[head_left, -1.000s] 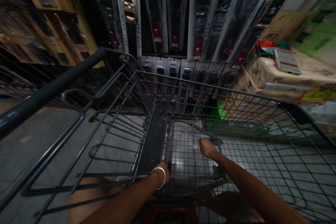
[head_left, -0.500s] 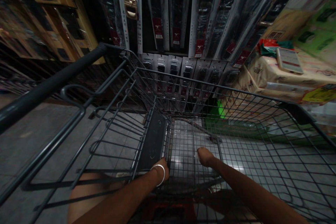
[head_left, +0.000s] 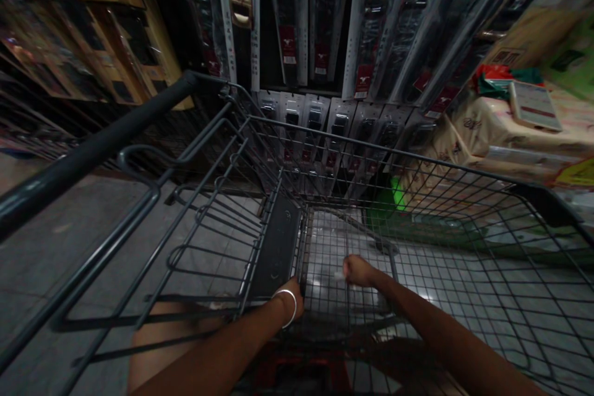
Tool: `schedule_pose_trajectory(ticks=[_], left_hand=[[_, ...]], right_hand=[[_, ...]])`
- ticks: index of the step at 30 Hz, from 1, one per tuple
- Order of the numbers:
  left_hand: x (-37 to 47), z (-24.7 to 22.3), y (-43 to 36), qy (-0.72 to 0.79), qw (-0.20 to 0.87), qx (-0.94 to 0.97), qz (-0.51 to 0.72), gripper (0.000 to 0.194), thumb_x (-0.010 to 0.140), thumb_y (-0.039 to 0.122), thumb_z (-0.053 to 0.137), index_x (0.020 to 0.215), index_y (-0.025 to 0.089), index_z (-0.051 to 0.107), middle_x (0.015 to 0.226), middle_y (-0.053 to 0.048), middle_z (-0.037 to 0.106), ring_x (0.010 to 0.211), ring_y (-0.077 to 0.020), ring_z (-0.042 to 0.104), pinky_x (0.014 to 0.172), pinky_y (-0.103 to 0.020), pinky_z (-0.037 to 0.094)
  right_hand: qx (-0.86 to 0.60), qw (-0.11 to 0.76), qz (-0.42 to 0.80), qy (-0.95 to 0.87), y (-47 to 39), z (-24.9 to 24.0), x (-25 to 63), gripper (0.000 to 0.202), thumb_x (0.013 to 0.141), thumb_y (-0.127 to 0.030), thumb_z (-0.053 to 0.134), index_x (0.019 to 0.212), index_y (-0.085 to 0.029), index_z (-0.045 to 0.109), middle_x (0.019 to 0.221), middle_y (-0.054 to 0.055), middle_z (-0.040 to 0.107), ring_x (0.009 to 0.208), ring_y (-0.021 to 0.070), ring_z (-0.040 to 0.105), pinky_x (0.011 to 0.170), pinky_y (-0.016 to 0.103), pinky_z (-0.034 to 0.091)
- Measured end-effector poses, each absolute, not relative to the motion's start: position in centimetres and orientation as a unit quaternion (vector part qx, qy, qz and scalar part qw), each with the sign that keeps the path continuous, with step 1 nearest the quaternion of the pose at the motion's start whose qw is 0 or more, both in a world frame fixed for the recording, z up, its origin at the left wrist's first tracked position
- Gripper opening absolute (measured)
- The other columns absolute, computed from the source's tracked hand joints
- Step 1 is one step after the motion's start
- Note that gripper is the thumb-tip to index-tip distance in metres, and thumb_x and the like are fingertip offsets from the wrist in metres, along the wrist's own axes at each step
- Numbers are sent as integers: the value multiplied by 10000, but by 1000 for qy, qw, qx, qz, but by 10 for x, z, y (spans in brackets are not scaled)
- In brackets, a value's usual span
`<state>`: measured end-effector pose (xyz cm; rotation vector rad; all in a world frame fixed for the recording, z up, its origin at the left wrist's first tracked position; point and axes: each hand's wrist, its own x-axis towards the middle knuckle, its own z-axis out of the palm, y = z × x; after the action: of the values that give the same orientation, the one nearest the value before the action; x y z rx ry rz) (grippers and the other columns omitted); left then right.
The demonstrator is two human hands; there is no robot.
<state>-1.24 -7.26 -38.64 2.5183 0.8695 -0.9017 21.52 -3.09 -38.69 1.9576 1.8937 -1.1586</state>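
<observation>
I am bent over a dark grey wire shopping cart (head_left: 343, 136), both arms reaching down into it. My left hand (head_left: 293, 297), with a silver bangle (head_left: 293, 309) at the wrist, is closed at the basket's lower edge beside the flat grey panel (head_left: 278, 241); its fingertips are hidden. Over the wire mesh floor, my right hand (head_left: 357, 270) is closed in a fist. A small whitish piece (head_left: 340, 276), blurred and perhaps cloth or paper, sticks out from its fingers.
Packaged belts (head_left: 325, 25) hang on the rack ahead. Boxed goods (head_left: 125, 43) hang at the left. Tissue packs (head_left: 510, 117) are stacked at the right, with a flat pale device (head_left: 534, 105) on top. The cart's handle bar (head_left: 93, 136) crosses at the left.
My right hand has shifted slightly left over the mesh, and more of the whitish piece shows. My left hand stays at the same edge. The whole view has shifted slightly.
</observation>
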Motion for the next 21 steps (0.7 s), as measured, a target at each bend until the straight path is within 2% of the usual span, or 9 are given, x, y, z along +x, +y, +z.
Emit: schedule_pose_trajectory(ticks=[4,8,13,17,21], left_hand=[[-13,-383,-73,330,184,871,-315,217,551,15,677,579,229,692,801,-58,695,846,-239,596,869,-398,360],[-14,-385,-73,306,179,883,-309,159,582,41,701,612,197,706,787,-112,689,826,-265,606,848,-406,369],[-15,-390,-73,291,161,895,-298,146,585,63,719,639,199,713,754,-109,687,781,-276,613,822,-418,384],[-15,-392,-73,279,149,903,-291,138,573,73,739,656,182,718,739,-111,682,783,-271,613,806,-400,395],[-16,-395,-75,276,140,907,-287,115,574,87,740,604,192,703,694,-77,673,763,-246,611,780,-382,388]], right_hand=[[651,29,-334,681,-9,-390,211,234,738,-134,515,900,-266,620,974,84,638,903,216,569,785,305,370],[634,49,-333,697,-16,-398,213,299,747,-4,408,922,-167,588,1047,101,593,937,174,557,790,236,362],[612,117,-327,710,-25,-396,202,331,715,53,414,941,-115,588,1054,135,587,949,175,558,781,231,362],[601,159,-329,710,-31,-391,194,292,732,31,446,935,-111,600,1032,153,615,973,203,565,786,259,378],[598,176,-341,704,-41,-391,188,187,721,-10,532,820,-141,622,952,146,644,933,218,594,760,278,402]])
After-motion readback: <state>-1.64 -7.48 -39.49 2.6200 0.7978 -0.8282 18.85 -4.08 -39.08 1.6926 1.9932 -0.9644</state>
